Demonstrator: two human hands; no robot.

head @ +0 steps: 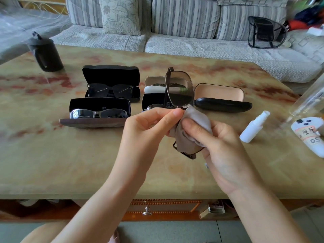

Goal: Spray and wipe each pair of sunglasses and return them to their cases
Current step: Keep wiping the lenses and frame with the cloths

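Here the person holds a brown-framed pair of sunglasses [179,92] upright above the marble-patterned table [87,163], one lens raised, the other wrapped in a grey cloth [189,130]. The left hand [149,123] pinches the frame at the bridge between thumb and fingers; the right hand [219,148] is closed around the cloth and the lower lens. Behind them four open cases lie with sunglasses inside, and a fifth open case [222,99] with a pale lining lies empty on the right. A white spray bottle [254,127] lies on its side just right of the hands.
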